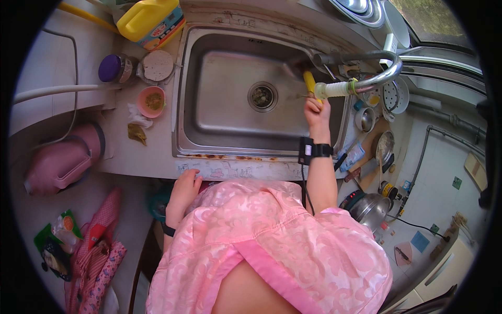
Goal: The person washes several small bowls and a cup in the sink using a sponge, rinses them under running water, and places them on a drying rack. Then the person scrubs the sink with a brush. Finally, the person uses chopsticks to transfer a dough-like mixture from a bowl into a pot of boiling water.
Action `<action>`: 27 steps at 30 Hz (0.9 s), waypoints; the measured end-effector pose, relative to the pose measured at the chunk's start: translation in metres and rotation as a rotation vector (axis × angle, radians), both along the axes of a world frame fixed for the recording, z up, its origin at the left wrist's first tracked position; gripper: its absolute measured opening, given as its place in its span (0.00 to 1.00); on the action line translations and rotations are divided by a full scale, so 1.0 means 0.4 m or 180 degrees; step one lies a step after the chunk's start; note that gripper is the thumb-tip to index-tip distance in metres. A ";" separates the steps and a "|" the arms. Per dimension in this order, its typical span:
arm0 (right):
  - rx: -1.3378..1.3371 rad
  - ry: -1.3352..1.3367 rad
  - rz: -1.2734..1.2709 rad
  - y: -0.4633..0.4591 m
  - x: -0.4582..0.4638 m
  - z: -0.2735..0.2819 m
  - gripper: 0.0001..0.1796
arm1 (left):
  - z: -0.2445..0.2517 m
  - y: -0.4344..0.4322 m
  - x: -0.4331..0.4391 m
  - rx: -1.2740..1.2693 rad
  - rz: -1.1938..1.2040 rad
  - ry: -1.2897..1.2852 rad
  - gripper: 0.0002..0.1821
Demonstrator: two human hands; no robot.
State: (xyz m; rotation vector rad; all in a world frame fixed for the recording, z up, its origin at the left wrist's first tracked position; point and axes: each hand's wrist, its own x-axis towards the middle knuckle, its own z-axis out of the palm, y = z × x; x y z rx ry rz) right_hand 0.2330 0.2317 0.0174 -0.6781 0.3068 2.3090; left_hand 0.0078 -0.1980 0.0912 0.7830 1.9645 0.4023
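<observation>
My right hand [316, 109] is over the right side of the stainless steel sink [223, 94], shut on a yellow handle [309, 81]. The far end of this tool is blurred near the sink's back right corner, so its kind cannot be told. Beside the hand hangs the white ribbed end of the faucet [337, 90]. The sink drain [262, 97] holds bits of food waste. My left hand [187, 191] rests near the counter's front edge, left of my body, with its fingers apart and nothing seen in it.
Left of the sink stand a pink bowl [151, 102], a purple-lidded jar [113, 69] and a yellow jug [149, 21]. To the right lie a cleaver [362, 171], a metal bowl [365, 119] and a steel pot [370, 210]. A curved metal faucet pipe reaches over the sink.
</observation>
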 end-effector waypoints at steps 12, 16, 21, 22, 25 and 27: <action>0.0124 -0.0303 0.0925 0.039 -0.003 0.052 0.09 | 0.000 0.035 0.035 0.0049 -0.0083 0.0044 0.16; -0.0260 -0.0492 0.0186 0.070 0.124 0.066 0.09 | 0.010 0.031 0.045 -0.0055 0.0046 -0.0018 0.16; -0.0455 -0.0418 0.0938 0.099 0.243 0.102 0.11 | 0.004 0.030 0.061 -0.0242 -0.0083 -0.0039 0.16; -0.0573 -0.0379 0.1244 0.126 0.239 0.103 0.10 | -0.001 0.034 0.063 -0.0271 -0.0159 -0.0041 0.16; -0.0650 -0.0529 0.0608 0.208 0.251 0.107 0.10 | -0.010 0.047 0.070 -0.0116 -0.0177 0.0006 0.16; -0.0634 -0.0502 -0.0119 0.223 0.288 0.093 0.09 | -0.011 0.053 0.074 0.0050 -0.0095 0.0036 0.15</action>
